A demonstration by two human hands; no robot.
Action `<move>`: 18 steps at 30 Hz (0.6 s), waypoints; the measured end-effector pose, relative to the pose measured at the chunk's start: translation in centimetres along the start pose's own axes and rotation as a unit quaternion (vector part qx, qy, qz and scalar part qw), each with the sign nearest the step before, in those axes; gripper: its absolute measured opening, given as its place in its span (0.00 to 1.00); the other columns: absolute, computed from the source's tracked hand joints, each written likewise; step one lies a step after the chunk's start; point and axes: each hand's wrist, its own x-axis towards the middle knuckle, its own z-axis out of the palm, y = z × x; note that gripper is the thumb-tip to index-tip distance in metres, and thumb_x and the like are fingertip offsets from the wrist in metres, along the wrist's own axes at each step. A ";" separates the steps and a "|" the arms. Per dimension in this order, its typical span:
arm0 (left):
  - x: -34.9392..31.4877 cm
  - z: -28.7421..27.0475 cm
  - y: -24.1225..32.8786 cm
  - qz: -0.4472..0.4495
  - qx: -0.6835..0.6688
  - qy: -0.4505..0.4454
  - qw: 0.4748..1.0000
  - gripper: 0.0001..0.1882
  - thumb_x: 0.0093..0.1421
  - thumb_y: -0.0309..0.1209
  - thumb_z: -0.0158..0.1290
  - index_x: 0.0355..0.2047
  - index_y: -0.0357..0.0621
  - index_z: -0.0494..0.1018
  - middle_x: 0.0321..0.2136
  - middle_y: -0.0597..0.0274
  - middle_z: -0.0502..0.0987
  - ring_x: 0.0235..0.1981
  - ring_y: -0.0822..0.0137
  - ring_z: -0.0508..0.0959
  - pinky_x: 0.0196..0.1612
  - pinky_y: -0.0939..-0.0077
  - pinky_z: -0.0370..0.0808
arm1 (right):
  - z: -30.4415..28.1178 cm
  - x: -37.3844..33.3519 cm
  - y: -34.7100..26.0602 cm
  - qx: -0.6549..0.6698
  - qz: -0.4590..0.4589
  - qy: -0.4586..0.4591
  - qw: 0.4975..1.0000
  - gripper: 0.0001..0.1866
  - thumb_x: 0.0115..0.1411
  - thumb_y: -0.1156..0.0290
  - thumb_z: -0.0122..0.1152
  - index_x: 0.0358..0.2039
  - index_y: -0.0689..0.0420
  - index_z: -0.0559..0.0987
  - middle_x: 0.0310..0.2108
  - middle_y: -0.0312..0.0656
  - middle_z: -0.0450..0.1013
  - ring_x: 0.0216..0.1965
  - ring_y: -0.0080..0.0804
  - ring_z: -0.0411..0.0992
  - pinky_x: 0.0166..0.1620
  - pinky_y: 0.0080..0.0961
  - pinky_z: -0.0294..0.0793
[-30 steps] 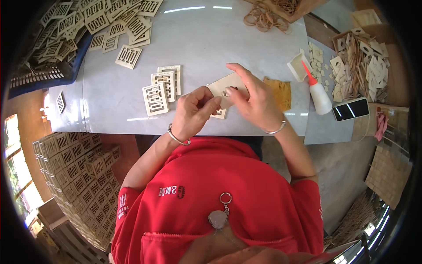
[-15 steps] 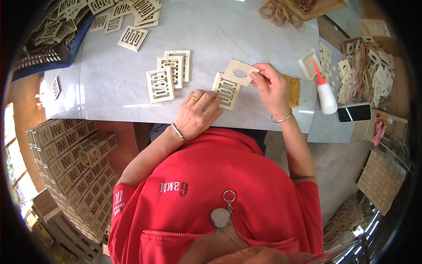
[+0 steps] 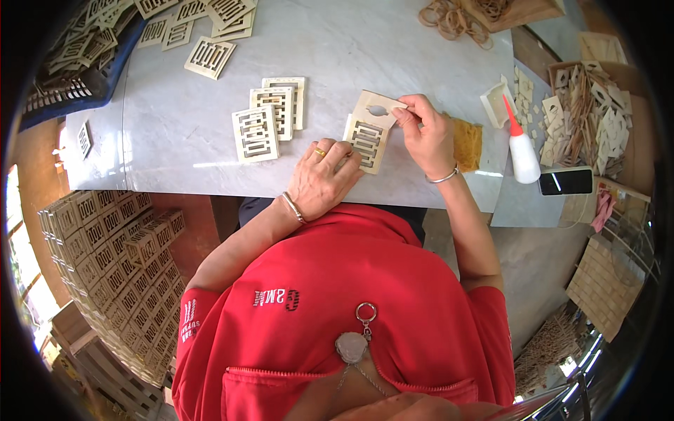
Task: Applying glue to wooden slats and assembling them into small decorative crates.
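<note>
Between my hands, at the table's near edge, lies a pale slotted wooden panel. My left hand grips its lower left side with curled fingers; the fingertips are partly hidden. Over its far end is a thin wooden plate with a rounded cutout. My right hand pinches that plate by its right edge between thumb and fingers. Left of them, a small overlapping group of slotted panels lies on the grey table.
At right stand a white glue bottle with a red nozzle, a dark phone and a box of wooden offcuts. A yellow pad lies beside my right hand. Rubber bands sit far right, a blue crate far left.
My right hand has turned the cutout plate and brought it down closer over the slotted panel's far end. My left hand has shifted slightly right along with the panel.
</note>
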 end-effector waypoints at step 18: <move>-3.6 -7.7 -5.6 -0.391 0.127 0.081 0.908 0.27 0.45 0.44 0.63 0.35 0.36 0.68 0.31 0.53 0.68 0.35 0.57 0.69 0.38 0.65 0.67 | -0.6 -0.4 -0.1 -0.106 -0.162 0.012 0.981 0.04 0.53 0.76 0.58 0.29 0.58 0.72 0.19 0.40 0.69 0.19 0.34 0.69 0.21 0.27 0.67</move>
